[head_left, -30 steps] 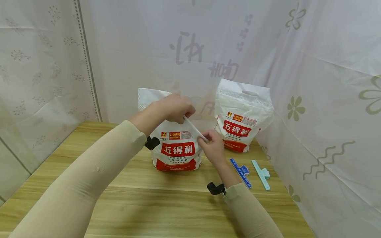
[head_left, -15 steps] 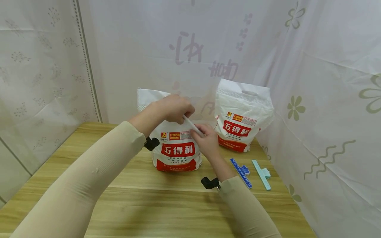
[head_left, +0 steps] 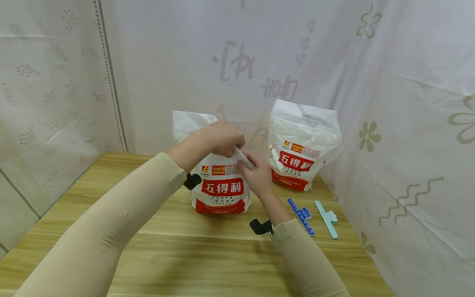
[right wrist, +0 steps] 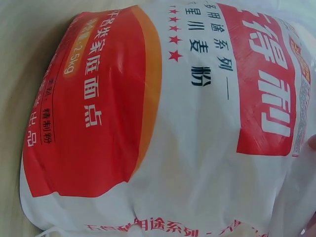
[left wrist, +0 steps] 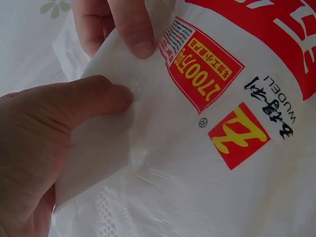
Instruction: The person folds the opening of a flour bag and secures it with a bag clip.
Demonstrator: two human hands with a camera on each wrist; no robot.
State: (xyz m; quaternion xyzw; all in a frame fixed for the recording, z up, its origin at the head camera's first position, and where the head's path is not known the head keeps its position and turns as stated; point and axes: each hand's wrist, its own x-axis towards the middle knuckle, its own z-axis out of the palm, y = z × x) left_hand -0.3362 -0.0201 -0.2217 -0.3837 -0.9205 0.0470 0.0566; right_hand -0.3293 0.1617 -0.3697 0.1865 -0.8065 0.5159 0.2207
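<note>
Flour bag (head_left: 222,187) is pinched along its fold (head_left: 245,158) — left hand (head_left: 222,138) higher, right hand (head_left: 259,174) lower.

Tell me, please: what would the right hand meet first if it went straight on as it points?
Probably the left hand, just ahead along the folded bag top that the right hand pinches; depth is unclear.

the front flour bag (head_left: 222,188) is white with red panels, white lettering and a yellow-on-red logo; the rear flour bag (head_left: 301,152) wears the same colours. i see a royal-blue clip (head_left: 301,218), a mint-green clip (head_left: 326,220), beige sleeves (head_left: 100,218), a yellowish-brown wood-grain desk (head_left: 178,255), and olive flowers on a pale curtain (head_left: 412,140).
</note>
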